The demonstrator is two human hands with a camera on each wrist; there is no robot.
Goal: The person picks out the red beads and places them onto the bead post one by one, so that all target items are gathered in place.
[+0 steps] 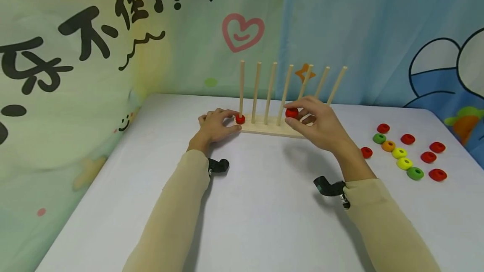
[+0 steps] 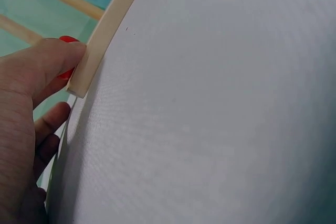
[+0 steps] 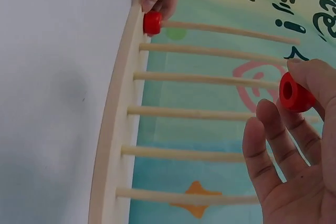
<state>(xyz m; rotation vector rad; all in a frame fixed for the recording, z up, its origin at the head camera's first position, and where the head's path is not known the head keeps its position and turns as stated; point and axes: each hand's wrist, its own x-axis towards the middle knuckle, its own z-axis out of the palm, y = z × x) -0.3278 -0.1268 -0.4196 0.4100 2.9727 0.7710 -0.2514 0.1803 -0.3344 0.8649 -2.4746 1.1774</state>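
Observation:
A wooden peg stand (image 1: 272, 130) with several upright pegs stands toward the back of the table. At its left end my left hand (image 1: 216, 126) holds the base, the thumb on the front face and the index finger reaching behind in the left wrist view. One red bead (image 1: 240, 120) sits at the bottom of the leftmost peg, close to those fingers. My right hand (image 1: 319, 124) pinches another red bead (image 3: 297, 94) between thumb and index finger, in front of the pegs and above the base. Its hole shows in the right wrist view, while the other fingers are spread loosely.
Loose beads lie on the right side of the white table (image 1: 264, 221): several red ones (image 1: 428, 157), two green ones (image 1: 415, 173), two yellow ones (image 1: 404, 163) and an orange one (image 1: 388, 146). A printed curtain (image 1: 340, 20) hangs behind the table.

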